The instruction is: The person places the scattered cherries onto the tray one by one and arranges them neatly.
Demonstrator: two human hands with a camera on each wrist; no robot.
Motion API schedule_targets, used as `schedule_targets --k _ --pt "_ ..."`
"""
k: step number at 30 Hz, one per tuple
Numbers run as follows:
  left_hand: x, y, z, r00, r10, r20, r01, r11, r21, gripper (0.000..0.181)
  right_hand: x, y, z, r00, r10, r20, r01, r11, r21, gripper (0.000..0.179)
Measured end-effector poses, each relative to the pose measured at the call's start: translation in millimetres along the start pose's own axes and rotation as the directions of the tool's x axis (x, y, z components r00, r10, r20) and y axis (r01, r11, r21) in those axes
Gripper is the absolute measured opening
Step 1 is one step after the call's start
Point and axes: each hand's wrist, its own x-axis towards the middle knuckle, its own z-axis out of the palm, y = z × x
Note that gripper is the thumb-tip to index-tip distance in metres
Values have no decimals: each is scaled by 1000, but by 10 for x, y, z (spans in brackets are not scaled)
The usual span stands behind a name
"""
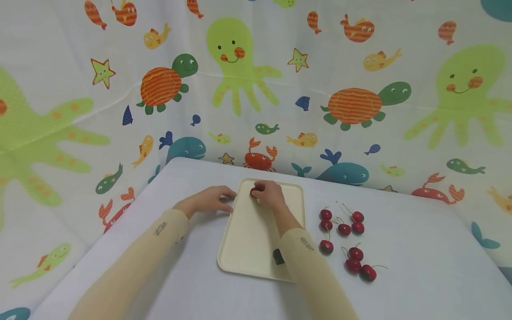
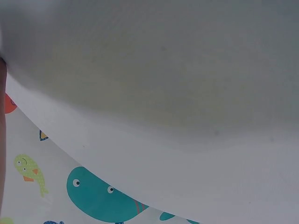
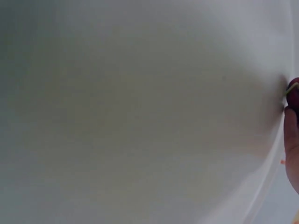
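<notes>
In the head view my right hand (image 1: pixel 272 196) pinches a dark red cherry (image 1: pixel 254 192) over the upper left part of a cream tray (image 1: pixel 250 240). The same cherry (image 3: pixel 293 95), with a bit of green stem, shows at the right edge of the right wrist view, beside a finger (image 3: pixel 291 149). Just left of the tray is my left hand (image 1: pixel 210 199), thumb and fingers apart and holding nothing, its fingertips close to the rim. Whether they touch the rim I cannot tell. Only a sliver of that hand appears in the left wrist view.
Several cherries (image 1: pixel 344 229) with stems lie on the white table (image 1: pixel 432 262) right of the tray. A small dark object (image 1: pixel 277 256) shows beside the right sleeve. Behind the table hangs a curtain (image 1: pixel 256 133) printed with sea animals.
</notes>
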Motion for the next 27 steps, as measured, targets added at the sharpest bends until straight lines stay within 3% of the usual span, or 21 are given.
schedule_targets --k 17,27 --pt "17 -26 24 1000 -16 2 16 999 -33 55 69 -39 91 999 54 -8 -52 989 139 35" --pt "7 -10 19 1000 -29 2 29 999 -23 55 89 -64 50 999 36 11 -37 996 85 41"
